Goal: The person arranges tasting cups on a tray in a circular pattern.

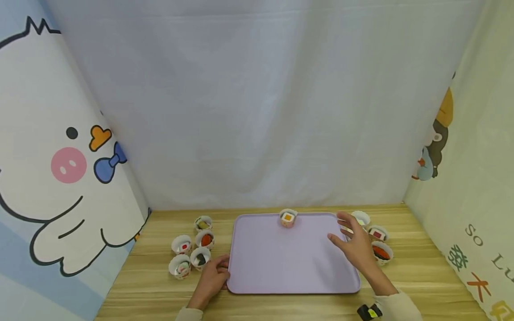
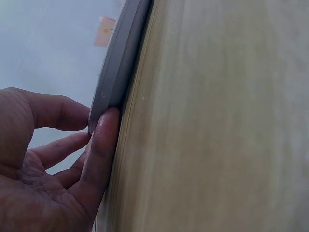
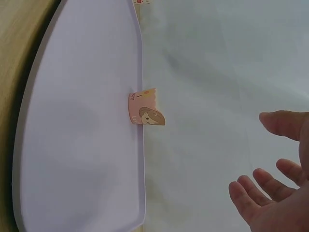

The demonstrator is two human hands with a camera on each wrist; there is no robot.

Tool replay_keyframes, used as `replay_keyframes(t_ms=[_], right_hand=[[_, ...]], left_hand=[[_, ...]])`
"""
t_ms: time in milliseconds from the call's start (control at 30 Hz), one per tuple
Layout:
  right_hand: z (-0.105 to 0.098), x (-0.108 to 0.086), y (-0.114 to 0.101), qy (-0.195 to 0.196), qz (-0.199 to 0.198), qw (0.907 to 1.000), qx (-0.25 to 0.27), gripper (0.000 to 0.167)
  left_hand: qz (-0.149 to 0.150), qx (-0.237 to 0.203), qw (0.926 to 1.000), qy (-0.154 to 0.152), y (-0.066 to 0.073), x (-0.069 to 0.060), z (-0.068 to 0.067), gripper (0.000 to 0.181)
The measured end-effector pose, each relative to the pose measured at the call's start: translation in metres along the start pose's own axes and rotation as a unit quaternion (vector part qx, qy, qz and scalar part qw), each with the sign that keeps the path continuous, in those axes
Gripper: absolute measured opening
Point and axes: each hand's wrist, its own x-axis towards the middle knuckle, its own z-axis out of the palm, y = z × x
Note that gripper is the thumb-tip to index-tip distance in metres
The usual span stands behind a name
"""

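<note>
On the wooden table point(image 1: 321, 307) lies the lilac tray point(image 1: 281, 263). Both forearms come in from its near side: the right hand point(image 1: 357, 246) hangs above its right part, fingers spread, holding nothing; the left hand point(image 1: 213, 276) pinches its left edge by the near corner. Only the left wrist view shows digits on both faces of that rim. One paper cup point(image 1: 288, 224) stands on the tray's far edge, five cups point(image 1: 206, 240) sit left, three others point(image 1: 380, 253) right. The right wrist view alone reveals the paper cup's cartoon face.
</note>
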Motion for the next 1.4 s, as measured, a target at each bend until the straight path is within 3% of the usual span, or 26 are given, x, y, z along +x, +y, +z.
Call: replay_keyframes(t_ms=[200,833,967,1400], right_hand=[[-0.018,-0.009,0.001,0.002,0.012,0.9999,-0.011,0.066],[-0.050,-0.032,0.021,0.073,0.049,0.9956,-0.031,0.062],[-0.056,-0.036,0.029,0.085,0.070,0.9933,-0.037,0.062],[-0.071,-0.045,0.048,0.070,0.158,0.9819,-0.077,0.071]], left_hand=[[-0.001,0.003,1.0000,0.002,0.000,0.000,0.001,0.061],[0.001,0.005,1.0000,-0.003,-0.002,0.001,0.000,0.061],[0.004,0.005,1.0000,-0.001,-0.001,0.001,0.000,0.060],[0.000,0.001,1.0000,-0.006,-0.004,0.002,0.000,0.062]])
